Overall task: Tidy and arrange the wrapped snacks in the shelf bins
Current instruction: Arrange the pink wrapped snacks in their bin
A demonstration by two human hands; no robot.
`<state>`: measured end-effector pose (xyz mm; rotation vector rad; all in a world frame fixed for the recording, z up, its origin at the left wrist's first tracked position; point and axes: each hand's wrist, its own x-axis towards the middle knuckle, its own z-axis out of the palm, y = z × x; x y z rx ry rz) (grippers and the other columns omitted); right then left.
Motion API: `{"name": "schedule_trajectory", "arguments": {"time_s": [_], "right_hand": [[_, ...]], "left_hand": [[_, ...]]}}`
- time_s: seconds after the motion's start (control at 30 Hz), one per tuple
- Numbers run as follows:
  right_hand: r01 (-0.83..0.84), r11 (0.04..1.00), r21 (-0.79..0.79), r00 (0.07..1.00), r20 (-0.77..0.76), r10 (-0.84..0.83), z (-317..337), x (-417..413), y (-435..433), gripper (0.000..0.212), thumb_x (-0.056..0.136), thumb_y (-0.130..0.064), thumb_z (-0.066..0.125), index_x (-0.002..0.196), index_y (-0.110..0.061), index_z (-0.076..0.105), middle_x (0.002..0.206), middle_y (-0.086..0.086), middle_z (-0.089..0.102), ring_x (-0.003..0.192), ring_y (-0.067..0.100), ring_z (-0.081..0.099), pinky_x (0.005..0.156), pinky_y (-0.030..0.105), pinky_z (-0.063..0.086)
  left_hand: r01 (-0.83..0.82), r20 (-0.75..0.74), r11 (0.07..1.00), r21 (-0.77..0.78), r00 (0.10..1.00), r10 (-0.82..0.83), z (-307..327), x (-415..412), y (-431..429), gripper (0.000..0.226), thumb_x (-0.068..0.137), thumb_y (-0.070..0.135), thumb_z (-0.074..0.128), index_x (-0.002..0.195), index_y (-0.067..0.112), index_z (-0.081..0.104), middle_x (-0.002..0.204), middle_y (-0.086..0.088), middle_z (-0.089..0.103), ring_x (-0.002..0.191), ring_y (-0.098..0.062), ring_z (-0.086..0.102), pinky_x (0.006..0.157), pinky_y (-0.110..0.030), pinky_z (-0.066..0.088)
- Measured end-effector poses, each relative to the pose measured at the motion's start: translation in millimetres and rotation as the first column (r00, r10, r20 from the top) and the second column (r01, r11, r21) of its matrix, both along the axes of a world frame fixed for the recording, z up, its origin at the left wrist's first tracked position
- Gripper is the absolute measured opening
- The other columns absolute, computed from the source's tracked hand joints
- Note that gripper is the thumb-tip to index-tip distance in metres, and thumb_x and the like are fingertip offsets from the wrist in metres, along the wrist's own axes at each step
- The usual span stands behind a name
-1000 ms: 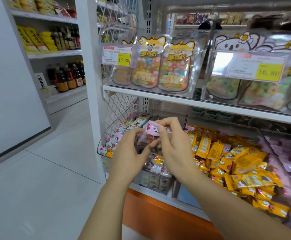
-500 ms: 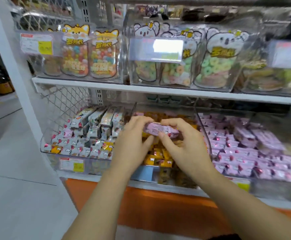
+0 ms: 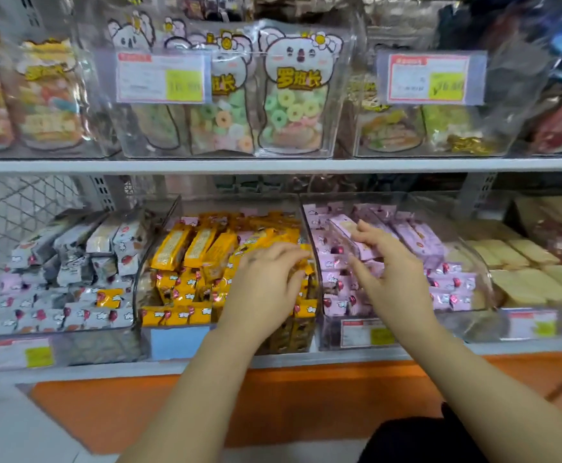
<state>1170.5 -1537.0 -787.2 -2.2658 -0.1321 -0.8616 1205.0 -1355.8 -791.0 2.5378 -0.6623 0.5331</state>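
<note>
The left hand lay with relaxed, slightly bent fingers on the yellow snacks in the middle bin, pinching nothing. The right hand reached into the next bin, fingers spread and touching the pink snacks piled there. Grey snacks filled the leftmost bin. Bags of ring sweets stood on the shelf above.
</note>
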Motion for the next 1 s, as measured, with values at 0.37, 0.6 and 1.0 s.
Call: {"name": "schedule_trajectory", "arguments": {"time_s": [0.37, 0.6, 1.0], "right_hand": [[0.144, 0.82, -0.554, 0.932, -0.202, -0.3, -6.2, 34.6, -35.2, 0.038, 0.094, -0.028, 0.05, 0.131, -0.021, 0.053, 0.14, 0.002, 0.05, 0.131, 0.023, 0.04, 0.101, 0.037, 0.019], [0.148, 0.714, -0.685, 0.85, -0.281, -0.445, 2.2, 30.8, -36.5, 0.052, 0.099, -0.041, 0.03, 0.147, -0.021, 0.025, 0.15, 0.001, 0.032, 0.131, 0.026, 0.031, 0.102, 0.039, 0.022], [-0.121, 0.884, -0.452, 0.973, -0.23, 0.016, 31.4, 14.3, 64.6, 0.031, 0.093, -0.036, 0.049, 0.12, -0.027, 0.061, 0.122, -0.006, 0.061, 0.118, 0.02, 0.046, 0.097, 0.038, 0.026]], "left_hand": [[0.016, -0.059, 0.994, 0.106, 0.998, -0.01, -6.3, 8.8, -21.6, 0.035, 0.1, 0.032, 0.039, 0.132, 0.039, 0.051, 0.14, 0.017, 0.045, 0.13, -0.007, 0.038, 0.115, -0.036, 0.007], [0.062, -0.07, 0.99, 0.126, 0.996, -0.053, -2.9, 0.8, -13.6, 0.037, 0.1, 0.03, 0.038, 0.136, 0.038, 0.046, 0.143, 0.018, 0.04, 0.135, -0.005, 0.03, 0.116, -0.034, 0.001], [-0.037, 0.067, 0.999, -0.015, 0.997, 0.038, -6.1, -11.4, 66.6, 0.035, 0.091, 0.034, 0.037, 0.105, 0.027, 0.068, 0.111, 0.013, 0.063, 0.106, -0.012, 0.057, 0.106, -0.04, 0.029]]}}
